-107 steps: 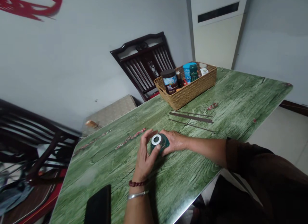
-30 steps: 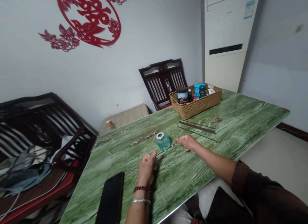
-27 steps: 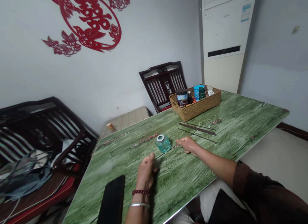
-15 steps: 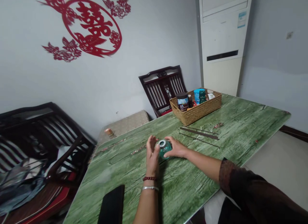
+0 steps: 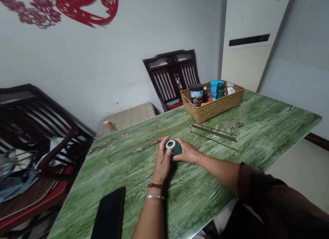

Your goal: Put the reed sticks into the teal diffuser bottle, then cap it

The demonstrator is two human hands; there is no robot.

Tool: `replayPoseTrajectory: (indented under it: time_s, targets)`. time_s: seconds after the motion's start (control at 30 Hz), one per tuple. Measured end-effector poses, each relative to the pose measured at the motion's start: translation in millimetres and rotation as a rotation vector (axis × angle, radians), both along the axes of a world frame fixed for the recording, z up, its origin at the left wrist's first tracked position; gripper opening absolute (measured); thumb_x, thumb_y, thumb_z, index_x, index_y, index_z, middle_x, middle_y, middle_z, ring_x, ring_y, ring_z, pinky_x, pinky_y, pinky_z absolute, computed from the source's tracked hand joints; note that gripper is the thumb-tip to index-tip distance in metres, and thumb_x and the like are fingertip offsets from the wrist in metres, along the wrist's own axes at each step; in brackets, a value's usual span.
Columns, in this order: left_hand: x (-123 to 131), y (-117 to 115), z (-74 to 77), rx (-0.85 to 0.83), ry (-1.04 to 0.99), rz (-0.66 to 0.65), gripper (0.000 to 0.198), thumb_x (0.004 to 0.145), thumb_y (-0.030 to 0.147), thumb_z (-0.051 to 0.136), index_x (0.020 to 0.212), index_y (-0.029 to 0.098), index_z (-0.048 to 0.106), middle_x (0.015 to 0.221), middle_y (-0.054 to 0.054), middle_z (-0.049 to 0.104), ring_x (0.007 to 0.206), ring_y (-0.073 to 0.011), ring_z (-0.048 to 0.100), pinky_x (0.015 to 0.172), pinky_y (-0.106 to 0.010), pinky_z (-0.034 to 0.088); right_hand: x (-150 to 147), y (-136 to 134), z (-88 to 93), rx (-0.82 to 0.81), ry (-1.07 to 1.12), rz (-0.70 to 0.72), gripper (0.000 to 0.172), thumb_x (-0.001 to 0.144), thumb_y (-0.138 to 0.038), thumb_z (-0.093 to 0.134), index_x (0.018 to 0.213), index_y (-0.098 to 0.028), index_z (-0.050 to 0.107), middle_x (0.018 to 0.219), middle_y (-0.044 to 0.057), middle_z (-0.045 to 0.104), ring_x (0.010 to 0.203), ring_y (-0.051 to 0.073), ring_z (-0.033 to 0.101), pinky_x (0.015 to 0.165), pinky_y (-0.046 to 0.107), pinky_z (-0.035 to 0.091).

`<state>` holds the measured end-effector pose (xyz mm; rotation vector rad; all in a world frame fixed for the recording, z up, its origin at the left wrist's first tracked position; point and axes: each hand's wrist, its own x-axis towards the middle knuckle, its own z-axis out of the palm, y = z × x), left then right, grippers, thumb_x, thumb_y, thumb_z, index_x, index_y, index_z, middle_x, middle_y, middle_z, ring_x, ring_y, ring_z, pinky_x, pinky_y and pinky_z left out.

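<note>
A small teal glass jar (image 5: 174, 148) with a white ring around its mouth stands on the green wood-print tabletop (image 5: 203, 194). My left hand (image 5: 161, 160) cups the jar from the left, and my right hand (image 5: 186, 151) presses on it from the right. Their fingers hide most of the jar's sides. A red bead bracelet and a silver bangle circle my left wrist. Below my left hand, a black phone (image 5: 109, 213) lies flat near the table's front edge.
A wicker basket (image 5: 212, 105) holding several jars and bottles sits at the table's far side. Dark strips (image 5: 214, 133) lie in front of it. Dark wooden chairs (image 5: 171, 78) stand beyond the table and at its left.
My hands, apart and beside the standing jar a second ago, now grip it from both sides. The view has also swung slightly.
</note>
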<state>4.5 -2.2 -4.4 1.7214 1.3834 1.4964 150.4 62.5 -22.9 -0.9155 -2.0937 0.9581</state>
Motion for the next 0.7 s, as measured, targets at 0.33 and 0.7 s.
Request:
replayPoseTrajectory:
  time_s: [0.33, 0.7]
  targets:
    - [-0.1, 2.9, -1.0, -0.047, -0.054, 0.083, 0.054, 0.084, 0.042, 0.066, 0.133, 0.027, 0.05, 0.131, -0.009, 0.056, 0.121, -0.0245, 0.054, 0.106, -0.044, 0.04, -0.2, -1.2, -0.9, -0.034, -0.001, -0.004, 0.077, 0.066, -0.034, 0.081, 0.133, -0.02, 0.045, 0.118, 0.008, 0.066, 0.106, 0.027, 0.064, 0.087, 0.037, 0.048]
    - [3.4, -6.3, 2.7, -0.017, -0.174, -0.033, 0.06, 0.098, 0.054, 0.036, 0.149, 0.023, 0.036, 0.143, -0.014, 0.053, 0.136, -0.025, 0.045, 0.117, -0.048, 0.026, 0.1, -0.3, 0.1, -0.028, -0.022, -0.002, 0.083, 0.063, -0.037, 0.084, 0.134, -0.021, 0.044, 0.118, 0.009, 0.065, 0.106, 0.027, 0.063, 0.087, 0.037, 0.048]
